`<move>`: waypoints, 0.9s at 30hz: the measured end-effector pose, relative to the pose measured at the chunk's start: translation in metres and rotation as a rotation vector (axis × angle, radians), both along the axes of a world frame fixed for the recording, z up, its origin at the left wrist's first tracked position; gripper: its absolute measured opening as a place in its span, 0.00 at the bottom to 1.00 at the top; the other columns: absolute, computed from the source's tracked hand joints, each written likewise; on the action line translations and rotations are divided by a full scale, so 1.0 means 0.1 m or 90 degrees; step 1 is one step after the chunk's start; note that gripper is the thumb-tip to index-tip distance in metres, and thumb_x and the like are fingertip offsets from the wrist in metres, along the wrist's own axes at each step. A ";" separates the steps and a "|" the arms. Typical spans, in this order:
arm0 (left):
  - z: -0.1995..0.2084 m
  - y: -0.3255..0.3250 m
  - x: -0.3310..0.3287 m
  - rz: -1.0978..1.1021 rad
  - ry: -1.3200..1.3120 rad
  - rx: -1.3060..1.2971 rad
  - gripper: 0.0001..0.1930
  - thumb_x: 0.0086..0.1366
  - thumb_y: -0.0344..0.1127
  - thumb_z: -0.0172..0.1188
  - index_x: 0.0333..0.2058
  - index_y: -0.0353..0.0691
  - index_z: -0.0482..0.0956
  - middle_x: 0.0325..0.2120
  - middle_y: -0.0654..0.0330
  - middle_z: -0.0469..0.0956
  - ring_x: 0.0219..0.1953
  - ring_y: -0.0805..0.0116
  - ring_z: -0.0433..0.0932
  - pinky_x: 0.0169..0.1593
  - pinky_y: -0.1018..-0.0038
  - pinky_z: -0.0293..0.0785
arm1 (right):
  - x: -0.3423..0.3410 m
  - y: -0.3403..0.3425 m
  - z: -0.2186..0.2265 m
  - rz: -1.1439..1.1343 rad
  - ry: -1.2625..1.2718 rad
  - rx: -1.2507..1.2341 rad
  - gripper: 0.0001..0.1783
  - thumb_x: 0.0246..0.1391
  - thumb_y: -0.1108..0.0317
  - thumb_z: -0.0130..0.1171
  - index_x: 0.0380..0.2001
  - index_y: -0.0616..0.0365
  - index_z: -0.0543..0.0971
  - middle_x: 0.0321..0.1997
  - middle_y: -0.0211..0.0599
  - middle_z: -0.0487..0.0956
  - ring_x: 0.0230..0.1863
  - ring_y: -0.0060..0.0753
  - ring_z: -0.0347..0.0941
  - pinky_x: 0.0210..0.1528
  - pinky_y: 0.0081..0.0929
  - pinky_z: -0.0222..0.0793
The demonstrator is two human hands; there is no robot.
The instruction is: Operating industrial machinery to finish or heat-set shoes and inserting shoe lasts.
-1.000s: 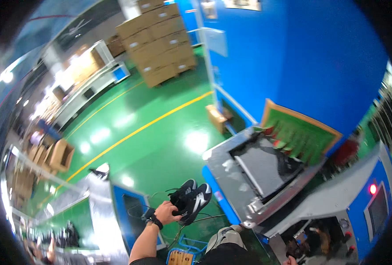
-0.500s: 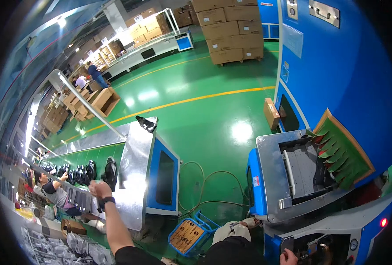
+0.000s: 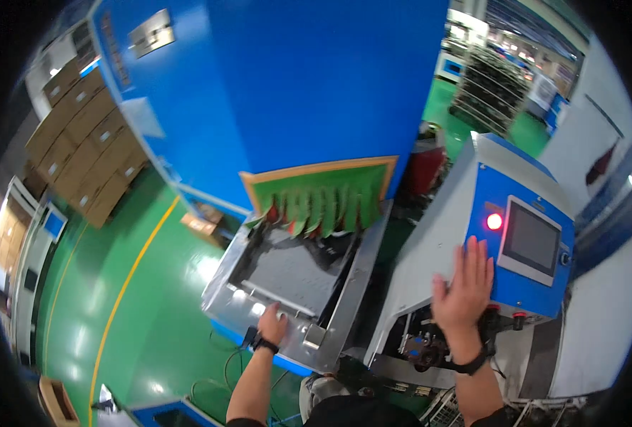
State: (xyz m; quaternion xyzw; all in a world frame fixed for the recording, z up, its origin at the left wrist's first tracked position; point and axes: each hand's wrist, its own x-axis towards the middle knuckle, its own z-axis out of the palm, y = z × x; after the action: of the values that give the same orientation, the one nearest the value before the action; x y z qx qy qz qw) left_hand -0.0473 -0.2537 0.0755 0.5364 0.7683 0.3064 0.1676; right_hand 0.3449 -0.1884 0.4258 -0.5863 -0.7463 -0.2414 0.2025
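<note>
Shoes gone from the grip, both hands up at the machines!

And the view swings right! The left hand (image 3: 272, 326), over the metal table half a second ago, now reaches the front of the conveyor's metal frame (image 3: 223, 295). The black shoes it carried a second ago are out of its grip, so the work seems to have moved on from the table to these two machines. Its fingers look half curled, just beside the white bar (image 3: 280, 297) at the belt's near end; whether they touch it, or close on anything, I can't tell through the blur.

Over to the right hand (image 3: 465, 292), raised from low at the machine to its blue control panel (image 3: 544, 295). It's spread flat, fingers long and together, thumb out to the side, nothing visible in its grasp; contact with the panel is too hard to call. The dark screen (image 3: 533, 238) sits just right of the fingers, the glowing red light (image 3: 494, 221) just above them.

Beyond the left hand runs the grey belt (image 3: 298, 274), up to hanging green flaps (image 3: 330, 206) on the tall blue cabinet (image 3: 316, 85). Farther off, stacked cartons (image 3: 88, 142) stand at left, a loaded rack (image 3: 490, 92) at right.
</note>
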 end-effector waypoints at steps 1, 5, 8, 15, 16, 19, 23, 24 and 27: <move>-0.15 0.48 0.14 -0.031 -0.020 -0.019 0.25 0.55 0.39 0.66 0.51 0.33 0.77 0.45 0.47 0.81 0.48 0.51 0.80 0.53 0.61 0.76 | -0.04 0.06 -0.12 -0.023 -0.045 0.079 0.29 0.60 0.55 0.55 0.59 0.65 0.72 0.70 0.56 0.64 0.70 0.55 0.61 0.68 0.49 0.58; -0.56 1.90 0.56 0.053 -0.082 -0.122 0.36 0.52 0.51 0.71 0.52 0.27 0.74 0.45 0.42 0.80 0.45 0.53 0.82 0.50 0.61 0.77 | -0.07 0.06 -0.20 -0.031 0.020 0.104 0.19 0.58 0.63 0.54 0.46 0.64 0.82 0.61 0.56 0.75 0.64 0.55 0.70 0.67 0.47 0.59; -0.46 2.52 0.79 0.112 -0.377 -0.300 0.36 0.48 0.55 0.75 0.45 0.27 0.80 0.39 0.42 0.83 0.47 0.46 0.81 0.51 0.61 0.74 | -0.04 0.03 -0.23 -0.075 -0.013 0.038 0.19 0.57 0.61 0.52 0.45 0.61 0.82 0.61 0.56 0.75 0.64 0.56 0.70 0.68 0.48 0.59; -0.78 2.65 0.81 0.318 -0.665 -0.022 0.34 0.46 0.42 0.80 0.46 0.26 0.76 0.39 0.52 0.81 0.41 0.62 0.81 0.48 0.68 0.77 | -0.02 -0.04 -0.32 -0.105 -0.059 0.010 0.20 0.57 0.57 0.51 0.47 0.54 0.81 0.60 0.53 0.75 0.65 0.55 0.67 0.69 0.48 0.55; -0.68 2.67 0.78 0.246 -0.716 -0.150 0.29 0.48 0.41 0.77 0.43 0.28 0.77 0.36 0.54 0.81 0.37 0.63 0.81 0.44 0.69 0.78 | 0.01 -0.04 -0.33 -0.116 -0.061 0.007 0.20 0.57 0.57 0.51 0.47 0.54 0.81 0.60 0.53 0.75 0.65 0.55 0.67 0.69 0.48 0.55; -0.49 2.58 0.38 0.144 -0.752 -0.337 0.23 0.51 0.43 0.73 0.41 0.35 0.79 0.33 0.59 0.82 0.32 0.63 0.81 0.38 0.68 0.78 | -0.05 0.01 -0.30 -0.096 -0.053 0.036 0.20 0.57 0.58 0.51 0.47 0.54 0.82 0.60 0.52 0.75 0.65 0.54 0.68 0.68 0.48 0.56; -0.26 1.87 0.06 0.049 -0.904 -0.383 0.11 0.59 0.36 0.63 0.40 0.39 0.80 0.34 0.59 0.83 0.37 0.61 0.82 0.40 0.67 0.79 | -0.05 0.09 -0.22 -0.063 -0.011 0.057 0.19 0.55 0.58 0.53 0.46 0.54 0.82 0.61 0.51 0.75 0.64 0.51 0.69 0.67 0.47 0.59; 0.28 1.67 0.34 -0.039 -0.915 -0.379 0.17 0.53 0.34 0.68 0.40 0.33 0.78 0.33 0.57 0.81 0.36 0.65 0.80 0.42 0.71 0.77 | 0.01 0.07 -0.23 -0.069 0.000 0.055 0.19 0.55 0.58 0.54 0.45 0.54 0.83 0.61 0.51 0.75 0.64 0.50 0.69 0.66 0.46 0.59; 1.31 0.88 0.32 -0.160 -0.602 -0.363 0.31 0.45 0.30 0.74 0.48 0.26 0.71 0.34 0.54 0.80 0.36 0.65 0.80 0.41 0.71 0.76 | -0.03 -0.03 -0.16 -0.002 0.153 0.049 0.19 0.53 0.60 0.59 0.47 0.54 0.81 0.61 0.50 0.75 0.65 0.52 0.68 0.67 0.49 0.59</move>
State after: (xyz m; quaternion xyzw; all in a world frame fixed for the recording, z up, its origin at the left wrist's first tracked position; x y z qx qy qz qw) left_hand -0.0150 -0.1656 0.2063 0.3617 0.5924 0.2711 0.6669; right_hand 0.3415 -0.1911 0.4101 -0.6040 -0.7060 -0.1978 0.3124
